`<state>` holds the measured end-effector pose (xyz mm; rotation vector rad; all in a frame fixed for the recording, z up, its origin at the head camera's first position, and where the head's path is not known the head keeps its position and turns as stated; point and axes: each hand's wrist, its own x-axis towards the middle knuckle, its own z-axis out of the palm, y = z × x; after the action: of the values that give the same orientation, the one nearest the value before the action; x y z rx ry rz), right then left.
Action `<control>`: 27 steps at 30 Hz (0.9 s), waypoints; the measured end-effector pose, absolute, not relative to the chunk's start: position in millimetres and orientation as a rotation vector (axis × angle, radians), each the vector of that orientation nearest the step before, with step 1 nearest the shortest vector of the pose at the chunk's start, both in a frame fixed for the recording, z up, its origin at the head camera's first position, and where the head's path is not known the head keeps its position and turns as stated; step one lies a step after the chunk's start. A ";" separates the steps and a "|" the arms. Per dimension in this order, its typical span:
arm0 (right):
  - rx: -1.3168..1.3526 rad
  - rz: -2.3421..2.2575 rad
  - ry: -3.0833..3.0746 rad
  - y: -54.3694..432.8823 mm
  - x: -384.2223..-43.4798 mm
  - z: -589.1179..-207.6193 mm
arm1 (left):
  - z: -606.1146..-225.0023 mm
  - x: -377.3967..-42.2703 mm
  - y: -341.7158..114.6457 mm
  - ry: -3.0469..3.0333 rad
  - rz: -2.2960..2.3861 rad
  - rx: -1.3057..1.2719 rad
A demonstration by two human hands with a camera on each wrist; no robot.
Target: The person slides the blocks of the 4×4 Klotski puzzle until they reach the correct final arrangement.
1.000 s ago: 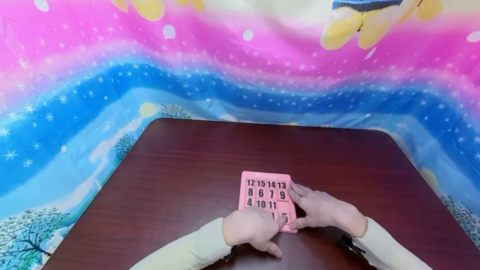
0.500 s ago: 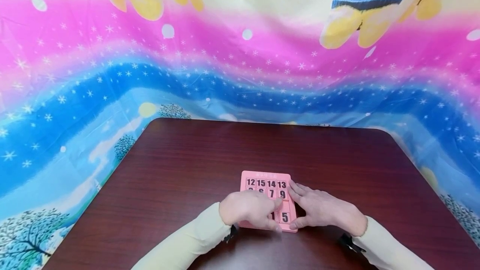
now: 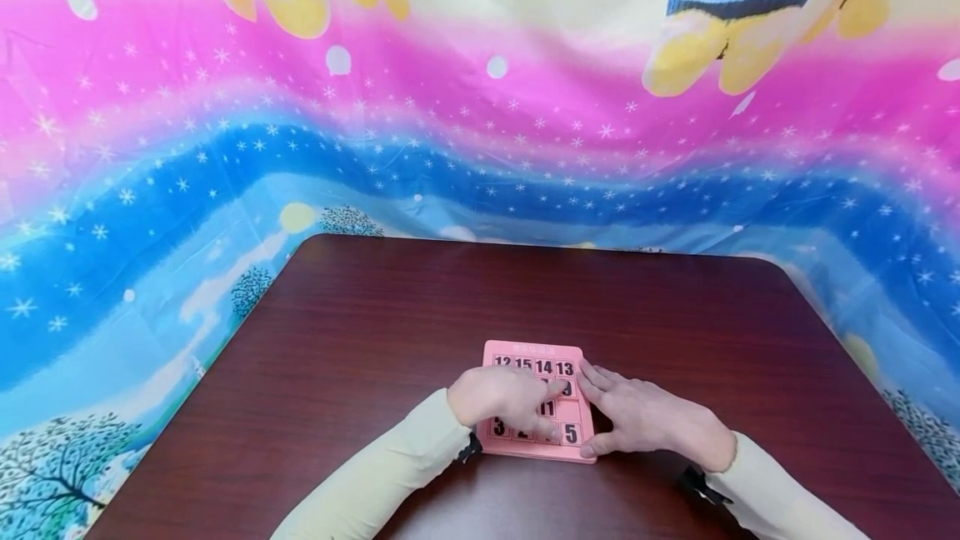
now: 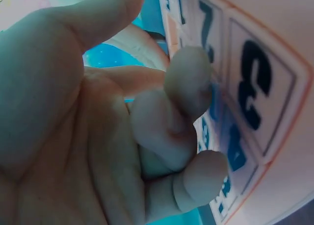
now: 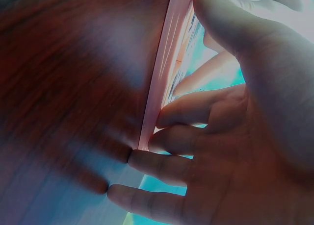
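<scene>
Left hand [image 3: 510,397]: unclenched, reaching across from the left, index finger extended to the 9 tile [image 3: 569,391], thumb over the bottom row near the 5 tile [image 3: 571,434].
Fingertip on the 9: I think it touches, but the left wrist picture is too blurred for me to be sure.
Right hand [image 3: 648,417]: flat and uncurled, fingertips along the right side of the pink number puzzle [image 3: 525,453], thumb at its near right corner; from the right wrist I see the two lowest fingers reaching down to the table [image 3: 360,340].
Puzzle: lies flat on the table between both hands, nearer my side than the far edge, with a bare pink slot between the 9 and the 5.
Covered tiles: the left hand blocks my view of most of the second and third rows; the 12 and 15 are partly covered, while I read 14, 13 and 5 clearly.
Sleeves: pale, both cut off by the bottom of the head view, a black strap [image 3: 703,486] at the right wrist.
Backdrop [image 3: 450,132]: pink and blue printed cloth behind the table, its bear figures cut off at the top.
</scene>
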<state>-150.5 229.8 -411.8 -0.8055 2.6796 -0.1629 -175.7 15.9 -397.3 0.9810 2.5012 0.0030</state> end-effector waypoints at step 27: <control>-0.857 -0.166 2.705 231.3 -148.8 -411.3 | -403.3 -141.0 16.1 2.525 -0.116 1.105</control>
<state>-148.8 231.3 -411.3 -0.8568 2.7046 -0.1657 -141.0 16.1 -403.3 1.1046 2.5249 -0.1161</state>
